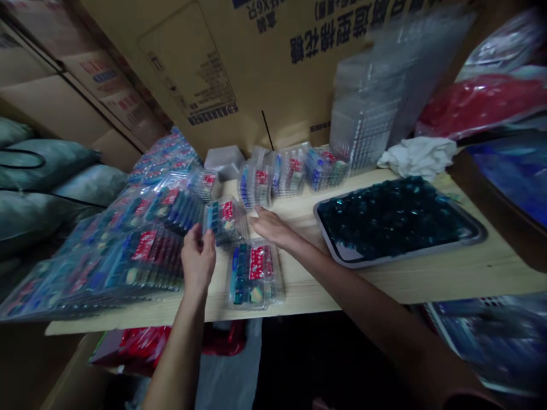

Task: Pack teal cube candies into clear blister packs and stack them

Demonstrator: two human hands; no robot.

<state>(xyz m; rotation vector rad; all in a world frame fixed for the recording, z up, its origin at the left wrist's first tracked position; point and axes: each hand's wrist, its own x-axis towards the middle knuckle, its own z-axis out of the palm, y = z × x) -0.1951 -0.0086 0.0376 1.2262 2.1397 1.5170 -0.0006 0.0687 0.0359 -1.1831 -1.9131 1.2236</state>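
Observation:
A clear plastic blister pack (224, 219) with dark green cubes and a red patterned card stands between my two hands. My left hand (199, 259) is at its near left side, thumb and fingers apart, close to the pack's edge. From the right, my right hand (269, 225) reaches toward the same pack with its fingers stretched out; whether they touch it is blurred. Nearer the table edge lies another filled blister pack (254, 273), with green cubes, a blue strip, a red card and pale pieces. Left of my left hand are rows of stacked filled packs (149, 256).
A grey tray (335, 253) of dark teal glossy pieces sits on the right of the wooden table (299, 285). Behind are small groups of packs (293, 173), tall stacked clear plastic shells (363, 114), a crumpled white cloth (419, 156) and a large cardboard box (265, 74).

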